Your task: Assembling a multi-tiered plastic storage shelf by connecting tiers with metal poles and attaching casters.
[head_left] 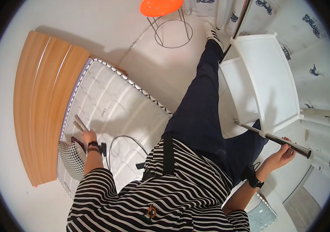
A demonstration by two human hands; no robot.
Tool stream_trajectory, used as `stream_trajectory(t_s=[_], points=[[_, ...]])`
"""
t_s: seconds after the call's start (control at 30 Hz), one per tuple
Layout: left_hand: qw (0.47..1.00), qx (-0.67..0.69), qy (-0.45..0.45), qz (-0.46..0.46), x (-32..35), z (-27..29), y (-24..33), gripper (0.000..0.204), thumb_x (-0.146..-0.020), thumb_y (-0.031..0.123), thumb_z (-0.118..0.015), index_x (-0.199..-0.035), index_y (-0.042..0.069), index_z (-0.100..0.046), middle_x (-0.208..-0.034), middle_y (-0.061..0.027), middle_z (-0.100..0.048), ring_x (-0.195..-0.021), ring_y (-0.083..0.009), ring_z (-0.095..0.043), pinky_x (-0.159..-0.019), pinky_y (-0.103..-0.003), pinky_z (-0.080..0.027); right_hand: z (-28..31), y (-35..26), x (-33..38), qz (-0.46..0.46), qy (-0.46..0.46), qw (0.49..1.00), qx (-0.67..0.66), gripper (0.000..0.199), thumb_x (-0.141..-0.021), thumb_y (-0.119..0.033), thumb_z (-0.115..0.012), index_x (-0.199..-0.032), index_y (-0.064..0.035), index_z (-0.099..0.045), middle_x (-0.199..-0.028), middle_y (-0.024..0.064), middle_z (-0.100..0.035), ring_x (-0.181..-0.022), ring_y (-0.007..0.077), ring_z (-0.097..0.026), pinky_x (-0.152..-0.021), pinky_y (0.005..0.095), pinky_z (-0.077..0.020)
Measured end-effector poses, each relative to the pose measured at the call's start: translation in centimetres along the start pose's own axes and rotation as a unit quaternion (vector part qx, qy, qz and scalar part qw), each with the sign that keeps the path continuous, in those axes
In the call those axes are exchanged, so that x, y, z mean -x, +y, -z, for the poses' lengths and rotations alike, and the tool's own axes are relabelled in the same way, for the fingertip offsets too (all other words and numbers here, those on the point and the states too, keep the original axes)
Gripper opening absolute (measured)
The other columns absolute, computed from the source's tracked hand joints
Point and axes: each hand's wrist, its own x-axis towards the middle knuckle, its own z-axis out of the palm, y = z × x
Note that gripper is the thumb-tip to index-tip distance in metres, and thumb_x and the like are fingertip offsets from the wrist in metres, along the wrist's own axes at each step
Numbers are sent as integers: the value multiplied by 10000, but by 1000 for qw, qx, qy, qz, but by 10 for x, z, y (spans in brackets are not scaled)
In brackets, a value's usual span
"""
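Gripping the metal pole (pixel 276 139) near its open end, the right hand (pixel 285 155) has it on the person's right, and here's the line of it: the long axis slants from the white shelves (pixel 269 77) outward to the right and slightly back toward the body, mouth facing right. Past the shelf corner it goes, through that corner by the look of it, though the joint is small and hard to read. Look at that right arm: elbow bent, forearm angled up and outward, fingers and thumb curled around the pole. Over on the left, the left hand (pixel 89 136) reaches out low over the mattress (pixel 122 100), closed around short metal tubes (pixel 81 123) that point away from the body and a little left; whether they touch the bedding, I can't tell. The checked pillow (pixel 72 160) sits just beside that wrist, the wooden headboard (pixel 49 108) beyond. And the shelves themselves, shallow and tray-like, stand tilted one behind the other, a second pole (pixel 242 17) at their far corner.
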Motion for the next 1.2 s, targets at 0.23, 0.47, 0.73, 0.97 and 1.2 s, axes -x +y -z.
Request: stream_trajectory(t_s=[0.23,0.47,0.73,0.97,1.2], points=[[981,72,-175,-42,-22,-45,-84,689,-793,423,-625,-1291,6,-395,-1243,-240,-501,-1119,-382,-495,-935,-441,-415,15,12,7,-82,34,996,12,344,-919,-59,-502,-1233,9,-381,-1094,109,-516,-1013,171,-508,-913,306,-421],[826,-349,-317,-309,-30,-34,-74,504,-682,172,-723,-1134,82,-517,-995,-182,-640,-995,-311,-607,-826,-371,-491,18,2,8,-59,-11,998,-13,406,-892,-70,-562,-1252,-18,-385,-1042,96,-545,-976,163,-539,-884,308,-429],[944,123,-103,-289,0,-15,67,418,-837,157,-599,-1149,-67,-435,-1016,-216,-582,-926,-303,-579,-794,-364,-467,25,-72,36,-27,147,985,-84,246,-889,-28,-530,-1124,4,-465,-877,97,-565,-790,158,-552,-737,269,-462],[364,773,-520,-24,159,141,289,369,-909,171,-547,-1142,-96,-445,-1053,-201,-540,-922,-225,-548,-874,-308,-474,-26,-110,60,40,-328,939,-96,174,-836,-69,-610,-993,-11,-562,-782,93,-614,-670,195,-615,-578,289,-480],[286,569,-737,-228,285,214,321,563,-835,354,-634,-1161,-85,-499,-1066,-246,-570,-853,-228,-595,-773,-310,-502,-27,-101,55,-199,-417,868,-182,397,-855,-110,-617,-1213,-15,-475,-1023,94,-610,-913,172,-595,-786,287,-474]])
